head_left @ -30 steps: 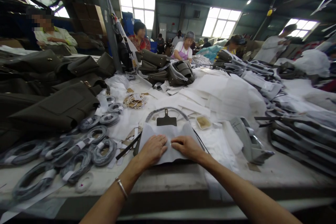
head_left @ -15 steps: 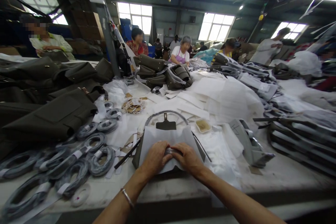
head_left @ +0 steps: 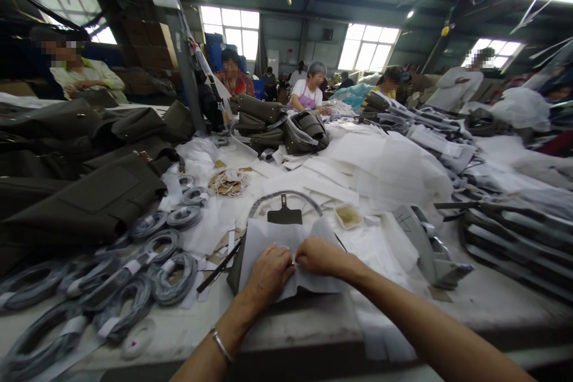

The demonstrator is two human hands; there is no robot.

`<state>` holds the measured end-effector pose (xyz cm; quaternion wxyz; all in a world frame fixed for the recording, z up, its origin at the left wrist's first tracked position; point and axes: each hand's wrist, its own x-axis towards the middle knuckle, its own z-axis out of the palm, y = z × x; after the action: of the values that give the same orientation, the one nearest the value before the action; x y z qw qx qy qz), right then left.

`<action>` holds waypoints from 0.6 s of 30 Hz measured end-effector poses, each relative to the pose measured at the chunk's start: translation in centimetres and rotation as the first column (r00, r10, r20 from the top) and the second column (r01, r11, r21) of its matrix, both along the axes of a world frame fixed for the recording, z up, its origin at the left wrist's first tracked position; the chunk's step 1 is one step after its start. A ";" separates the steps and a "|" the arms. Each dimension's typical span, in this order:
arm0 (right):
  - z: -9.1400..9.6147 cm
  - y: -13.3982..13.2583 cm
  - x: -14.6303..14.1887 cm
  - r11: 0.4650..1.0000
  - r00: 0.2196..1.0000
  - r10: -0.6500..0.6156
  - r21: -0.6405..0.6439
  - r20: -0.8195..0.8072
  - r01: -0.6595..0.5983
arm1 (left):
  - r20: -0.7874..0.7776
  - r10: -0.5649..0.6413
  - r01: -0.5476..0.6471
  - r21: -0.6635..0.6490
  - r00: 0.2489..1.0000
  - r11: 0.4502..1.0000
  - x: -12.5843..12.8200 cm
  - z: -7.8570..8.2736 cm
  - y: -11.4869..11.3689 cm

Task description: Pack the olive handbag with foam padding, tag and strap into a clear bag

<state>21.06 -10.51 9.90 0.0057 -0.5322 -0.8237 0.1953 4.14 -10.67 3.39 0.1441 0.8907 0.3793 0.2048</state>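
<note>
A dark olive handbag [head_left: 236,271] lies in front of me. A white sheet [head_left: 268,234] covers most of its front. Beyond the sheet, the dark flap [head_left: 285,216] with its metal-tipped tab and the wrapped handle [head_left: 260,200] stick out. My left hand [head_left: 270,273] rests on the sheet, fingers bent and together at its middle. Beside it my right hand [head_left: 319,255] is closed in a pinch. A tiny shiny bit shows between the fingertips; what either hand grips there is hidden. A dark strap [head_left: 219,270] extends from the bag's left side.
Wrapped coiled straps [head_left: 173,277] and a white tape roll [head_left: 138,339] lie left, below piled olive bags [head_left: 89,197]. A small tray [head_left: 348,215], a grey tape dispenser [head_left: 418,245] and stacked dark pieces [head_left: 514,245] are right. Several people work beyond white sheets [head_left: 389,158].
My right hand has turned and lifted slightly, its fingers now curled into a pinch. My left hand has shifted slightly, fingers closer together. The clear glint between the hands is now mostly covered.
</note>
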 end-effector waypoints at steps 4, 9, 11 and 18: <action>0.9 2.3 -2.2 0.971 0.978 -0.191 0.163 0.085 0.175 | -0.024 0.043 -0.043 -0.015 0.999 0.999 0.0 0.0 -0.1; -4.2 2.2 -1.9 0.938 0.989 -0.143 0.324 0.031 0.125 | -0.047 0.163 -0.167 -0.105 0.986 0.980 -0.4 0.0 0.6; -5.8 2.0 -1.2 0.921 0.993 -0.114 0.376 0.005 0.104 | -0.072 0.162 -0.172 -0.173 0.984 0.970 -0.6 0.4 2.0; -6.9 2.5 -0.7 0.892 0.993 -0.116 0.438 -0.019 0.112 | -0.223 0.193 -0.222 -0.112 0.956 0.969 0.3 1.7 5.3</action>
<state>20.40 -8.03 3.02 0.1336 -0.5654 -0.8139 0.0023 4.45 -5.39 5.09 0.1409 0.8508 0.4969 0.0972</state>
